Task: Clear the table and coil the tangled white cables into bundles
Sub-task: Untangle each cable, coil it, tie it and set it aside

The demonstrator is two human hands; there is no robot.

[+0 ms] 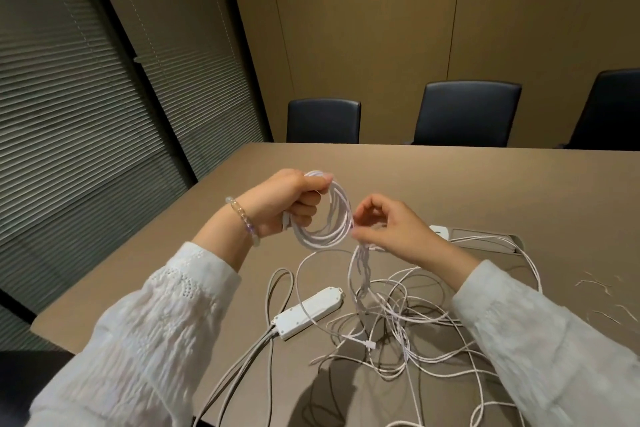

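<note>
Left hand (289, 199) grips a neat white coil (323, 218); right hand (388, 229) pinches its trailing strand above the tangled cables (408, 319), right of the power strip (308, 312).

Both arms reach forward over the table, forearms in white textured sleeves converging toward the centre. Left hand (292, 199) — raised, wrist bent, a bead bracelet at the wrist — has its fingers curled round a coiled bundle of white cable (325, 218), thumb uppermost pressing the top of the loops. Right hand (388, 225), just beside the left and slightly lower, palm turned down, pinches a strand of the same cable between thumb and curled fingertips (360, 210) at the coil's right edge.
</note>
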